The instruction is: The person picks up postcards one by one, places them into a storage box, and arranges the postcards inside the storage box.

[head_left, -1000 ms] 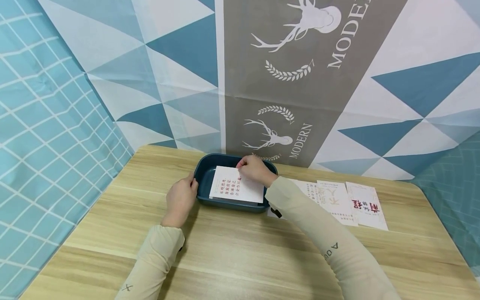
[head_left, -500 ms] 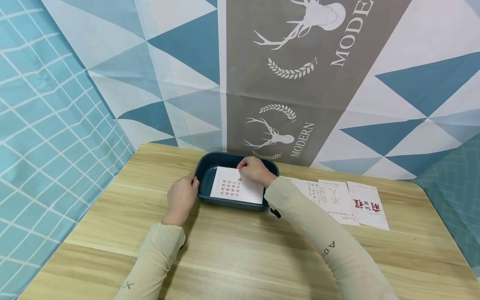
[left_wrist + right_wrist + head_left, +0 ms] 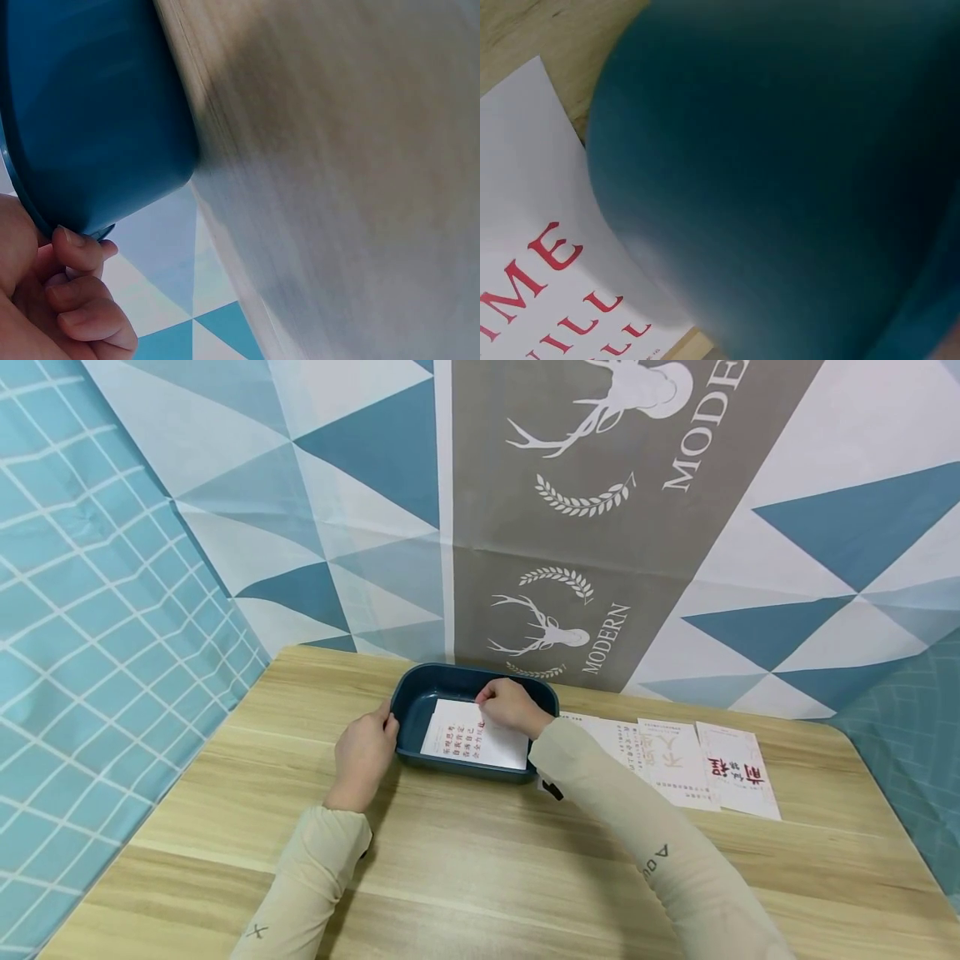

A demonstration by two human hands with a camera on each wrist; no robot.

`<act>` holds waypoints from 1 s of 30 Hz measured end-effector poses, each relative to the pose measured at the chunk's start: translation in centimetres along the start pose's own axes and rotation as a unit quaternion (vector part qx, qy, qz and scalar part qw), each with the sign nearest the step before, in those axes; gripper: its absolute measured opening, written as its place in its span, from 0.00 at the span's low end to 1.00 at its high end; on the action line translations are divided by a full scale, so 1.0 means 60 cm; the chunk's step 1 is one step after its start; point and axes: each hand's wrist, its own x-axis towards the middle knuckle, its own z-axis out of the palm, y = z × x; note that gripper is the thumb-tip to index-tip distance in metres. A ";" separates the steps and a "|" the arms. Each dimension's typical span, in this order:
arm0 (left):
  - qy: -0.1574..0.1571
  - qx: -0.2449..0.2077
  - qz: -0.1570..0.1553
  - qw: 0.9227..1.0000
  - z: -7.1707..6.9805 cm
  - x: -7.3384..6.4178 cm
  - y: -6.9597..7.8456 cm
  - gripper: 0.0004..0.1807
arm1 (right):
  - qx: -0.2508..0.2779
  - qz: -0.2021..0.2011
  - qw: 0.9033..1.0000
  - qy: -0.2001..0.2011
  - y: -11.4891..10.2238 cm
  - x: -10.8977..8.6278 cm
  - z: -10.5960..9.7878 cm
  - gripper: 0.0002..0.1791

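A dark blue rectangular bin (image 3: pixel 412 714) stands near the back edge of the wooden table. My left hand (image 3: pixel 362 760) grips the rim at its left end; in the left wrist view its curled fingers (image 3: pixel 86 300) hold the lip from outside. Inside the bin lies a white card (image 3: pixel 468 739) printed with red Chinese characters, a second card edge showing beneath it. Reaching over the right end, my right hand (image 3: pixel 515 707) pinches that card's far edge. The right wrist view is mostly filled by the bin's outer wall (image 3: pixel 742 187), hiding the right fingers.
Right of the bin, several printed cards lie in an overlapping row, among them one with bold red characters (image 3: pixel 738 774) and one with pale orange lettering (image 3: pixel 670 764). A white card with red letters (image 3: pixel 532 232) lies against the bin. A patterned cloth (image 3: pixel 360 527) hangs behind the table.
The right hand and the pinched card have moved slightly down and toward the near side of the bin. The left hand keeps its grip on the rim.
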 end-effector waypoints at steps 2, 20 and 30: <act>-0.003 0.000 -0.004 1.000 0.000 0.000 0.000 0.21 | 0.000 -0.002 1.000 -0.003 0.001 0.000 0.002 0.10; 0.011 -0.008 0.005 1.000 0.001 0.001 0.000 0.20 | 0.010 0.016 1.000 -0.019 0.007 0.003 0.014 0.09; 0.010 -0.006 0.004 1.000 0.000 -0.001 0.001 0.20 | 0.005 0.015 1.000 -0.025 0.012 0.006 0.022 0.09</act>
